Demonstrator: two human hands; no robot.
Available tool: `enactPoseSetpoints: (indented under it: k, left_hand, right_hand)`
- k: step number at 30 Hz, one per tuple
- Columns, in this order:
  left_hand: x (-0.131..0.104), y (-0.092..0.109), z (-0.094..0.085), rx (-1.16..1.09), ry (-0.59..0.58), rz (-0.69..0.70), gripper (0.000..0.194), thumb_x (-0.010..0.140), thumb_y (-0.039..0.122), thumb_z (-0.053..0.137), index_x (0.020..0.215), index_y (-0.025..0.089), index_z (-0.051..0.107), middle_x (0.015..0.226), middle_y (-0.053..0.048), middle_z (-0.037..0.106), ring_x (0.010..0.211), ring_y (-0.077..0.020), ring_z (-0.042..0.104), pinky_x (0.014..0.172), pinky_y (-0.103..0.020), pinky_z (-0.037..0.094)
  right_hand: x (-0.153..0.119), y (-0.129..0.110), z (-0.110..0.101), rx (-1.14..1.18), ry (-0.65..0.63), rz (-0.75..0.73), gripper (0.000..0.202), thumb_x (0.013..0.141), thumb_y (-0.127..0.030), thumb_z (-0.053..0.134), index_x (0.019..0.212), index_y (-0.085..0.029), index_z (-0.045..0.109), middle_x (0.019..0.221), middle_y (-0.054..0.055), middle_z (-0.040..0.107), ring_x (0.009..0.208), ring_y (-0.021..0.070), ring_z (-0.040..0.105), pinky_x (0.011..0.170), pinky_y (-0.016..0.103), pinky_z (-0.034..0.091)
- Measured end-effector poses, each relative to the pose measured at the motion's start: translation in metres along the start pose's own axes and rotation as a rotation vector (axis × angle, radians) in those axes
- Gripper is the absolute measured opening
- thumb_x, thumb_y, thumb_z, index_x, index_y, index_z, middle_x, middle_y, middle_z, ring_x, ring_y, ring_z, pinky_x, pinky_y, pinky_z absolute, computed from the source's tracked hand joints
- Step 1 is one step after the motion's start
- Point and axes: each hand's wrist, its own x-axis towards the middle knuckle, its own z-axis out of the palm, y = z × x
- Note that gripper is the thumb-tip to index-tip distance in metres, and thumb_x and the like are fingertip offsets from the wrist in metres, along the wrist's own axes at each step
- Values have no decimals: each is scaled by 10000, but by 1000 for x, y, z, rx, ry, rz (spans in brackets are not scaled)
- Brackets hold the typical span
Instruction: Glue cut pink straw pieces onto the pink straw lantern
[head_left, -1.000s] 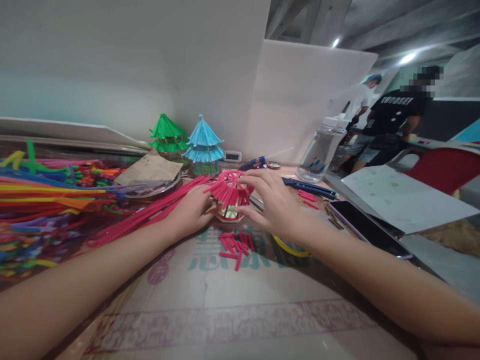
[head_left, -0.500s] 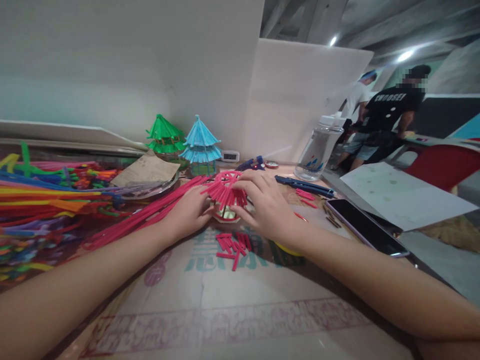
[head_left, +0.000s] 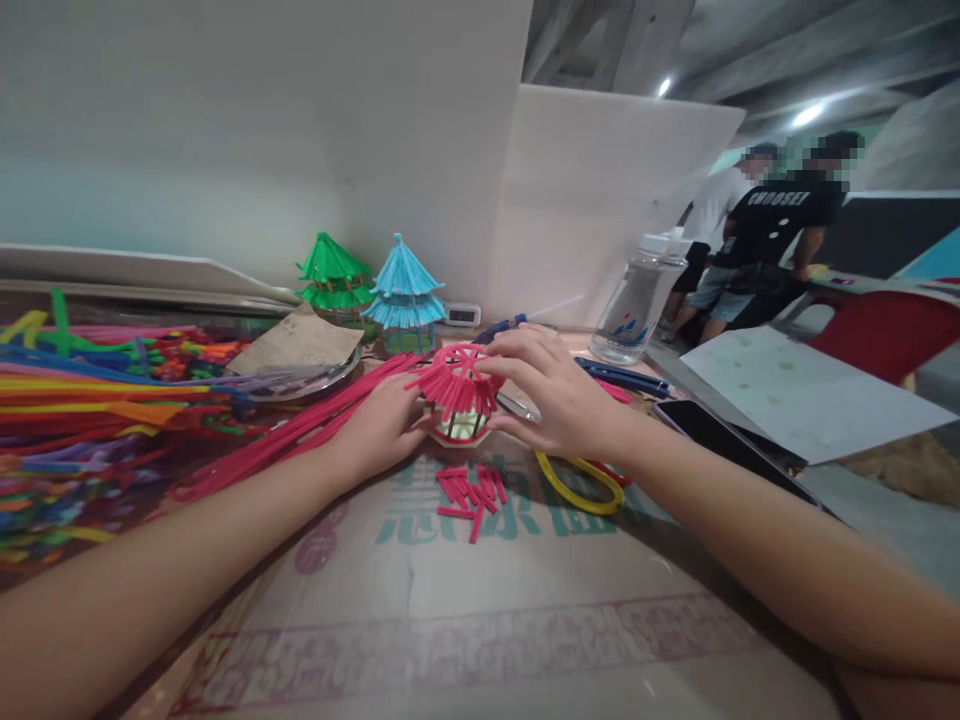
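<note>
A small pavilion model (head_left: 456,388) with a pink pipe-cleaner roof, thin brown posts and a pale base stands upright before me. My left hand (head_left: 384,425) grips its left side, thumb at the base and fingers partly hidden behind. My right hand (head_left: 559,395) is curved around the right side, fingers and thumb apart; the fingertips are close to the roof edge, and whether they touch it I cannot tell. Short cut pink pipe-cleaner pieces (head_left: 474,492) lie in front of the model. Scissors with a yellow handle (head_left: 576,492) lie partly under my right hand.
Long pink pipe cleaners (head_left: 300,435) and a multicoloured heap (head_left: 97,400) lie left. Behind stand a green pavilion (head_left: 330,270), a blue pavilion (head_left: 405,285) and a small digital display (head_left: 462,315). On the right are a water bottle (head_left: 634,300), utility knife (head_left: 626,378) and phone (head_left: 724,445).
My right hand has drawn away to the right from the model, its fingers spreading, so more of the roof and the scissors show. My left hand stays at the model.
</note>
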Motion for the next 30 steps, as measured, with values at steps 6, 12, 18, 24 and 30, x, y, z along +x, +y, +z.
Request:
enactPoseSetpoints:
  k: [6, 12, 18, 24, 30]
  left_hand:
    - [-1, -2, 2, -36, -8, -24, 221, 928, 278, 580, 1108, 168, 646, 1217, -157, 711, 1212, -322, 648, 1062, -475, 521]
    - [0, -2, 1, -11, -42, -38, 165, 922, 274, 562, 976, 159, 666, 1163, -169, 717, 1173, -331, 661, 1046, -493, 538]
    - [4, -10, 5, -113, 47, 50, 308, 912, 208, 530, 1156, 186, 717, 1268, -115, 735, 1288, -286, 634, 1165, -476, 491]
    - [1, -25, 15, -137, 74, -41, 283, 943, 289, 531, 1093, 170, 740, 1184, -140, 769, 1199, -320, 686, 1124, -503, 524]
    - [4, -16, 11, -253, -2, -94, 284, 986, 355, 535, 1117, 164, 699, 1138, -141, 751, 1180, -313, 677, 1105, -492, 511]
  right_hand:
    - [-3, 5, 9, -47, 42, 15, 292, 980, -333, 658, 1246, -216, 629, 1325, 157, 652, 1315, 316, 562, 1165, 596, 399]
    - [-1, 0, 13, -68, 52, 56, 257, 984, -385, 665, 1189, -230, 652, 1311, 141, 672, 1294, 312, 584, 1157, 588, 403]
    - [-9, -1, 18, 77, 196, 153, 450, 989, -474, 656, 1345, -212, 573, 1336, 167, 657, 1296, 322, 586, 1156, 572, 418]
    - [-28, 6, 48, 313, 284, 477, 323, 1050, -430, 530, 1283, -208, 554, 1255, 154, 674, 1179, 293, 649, 1045, 492, 513]
    - [-28, 11, 62, 358, 102, 581, 271, 1051, -338, 529, 1260, -186, 609, 1223, 144, 699, 1143, 281, 652, 1020, 469, 512]
